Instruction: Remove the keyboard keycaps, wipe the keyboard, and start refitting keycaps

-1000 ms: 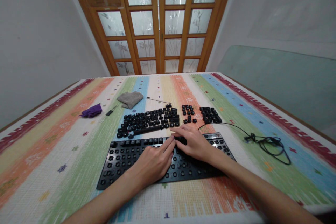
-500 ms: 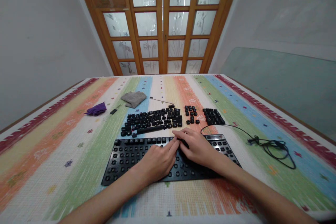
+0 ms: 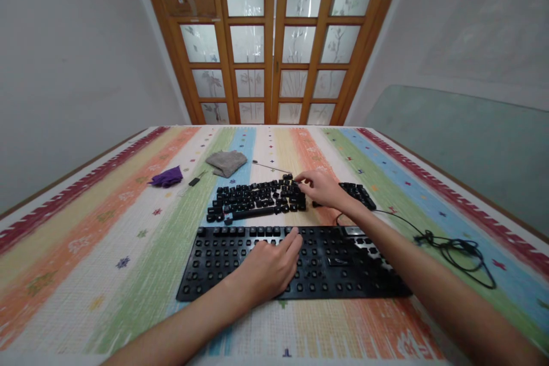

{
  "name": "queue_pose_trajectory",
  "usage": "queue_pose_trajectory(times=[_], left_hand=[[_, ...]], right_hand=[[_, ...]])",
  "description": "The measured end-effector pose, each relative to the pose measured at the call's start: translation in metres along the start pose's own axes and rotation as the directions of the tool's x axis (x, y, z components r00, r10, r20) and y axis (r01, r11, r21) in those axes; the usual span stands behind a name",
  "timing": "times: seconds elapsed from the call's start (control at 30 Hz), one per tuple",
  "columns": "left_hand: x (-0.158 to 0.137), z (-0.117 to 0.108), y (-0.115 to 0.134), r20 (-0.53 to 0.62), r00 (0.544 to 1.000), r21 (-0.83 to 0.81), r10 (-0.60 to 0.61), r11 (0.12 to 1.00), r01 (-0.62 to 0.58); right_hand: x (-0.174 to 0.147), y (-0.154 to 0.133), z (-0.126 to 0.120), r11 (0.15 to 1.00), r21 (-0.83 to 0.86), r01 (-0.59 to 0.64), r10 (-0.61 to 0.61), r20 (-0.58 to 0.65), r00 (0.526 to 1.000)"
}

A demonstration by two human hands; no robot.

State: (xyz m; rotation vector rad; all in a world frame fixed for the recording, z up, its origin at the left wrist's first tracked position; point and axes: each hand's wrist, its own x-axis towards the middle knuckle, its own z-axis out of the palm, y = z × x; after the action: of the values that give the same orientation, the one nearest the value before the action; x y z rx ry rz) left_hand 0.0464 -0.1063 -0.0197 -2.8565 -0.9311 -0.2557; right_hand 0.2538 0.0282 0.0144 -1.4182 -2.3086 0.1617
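The black keyboard [image 3: 257,274] lies in front of me with most of its keycaps off; a row of caps runs along its top edge. My left hand [image 3: 272,263] rests on its middle, fingers stretched out, fingertips at a keycap [image 3: 288,231] in that top row. Beyond the keyboard, my right hand [image 3: 321,186] reaches over the loose keycaps [image 3: 257,194], thumb and forefinger slightly apart at the right end of that group. I make out nothing between them. My right hand and forearm cover part of the loose caps and of the keyboard's right side.
More keycaps [image 3: 360,194] lie to the right, beside the coiled cable [image 3: 461,254]. Farther back are a grey cloth [image 3: 226,163], a purple cloth [image 3: 166,177], a small black-ended tool [image 3: 195,181] and a thin rod [image 3: 272,167]. A striped cloth [image 3: 128,297] covers the table.
My right hand has left the keyboard's top row and moved forward to the loose keycaps. My left hand stays on the keyboard. The view has shifted slightly.
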Motion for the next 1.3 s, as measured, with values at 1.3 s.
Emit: queue_pose_trajectory(times=[1.3], left_hand=[[-0.003,-0.003,-0.003,-0.03,0.999,-0.04,-0.03,0.999,0.029]], right_hand=[[-0.052,-0.011,-0.004,0.808,0.582,-0.092,-0.084,0.268,0.96]])
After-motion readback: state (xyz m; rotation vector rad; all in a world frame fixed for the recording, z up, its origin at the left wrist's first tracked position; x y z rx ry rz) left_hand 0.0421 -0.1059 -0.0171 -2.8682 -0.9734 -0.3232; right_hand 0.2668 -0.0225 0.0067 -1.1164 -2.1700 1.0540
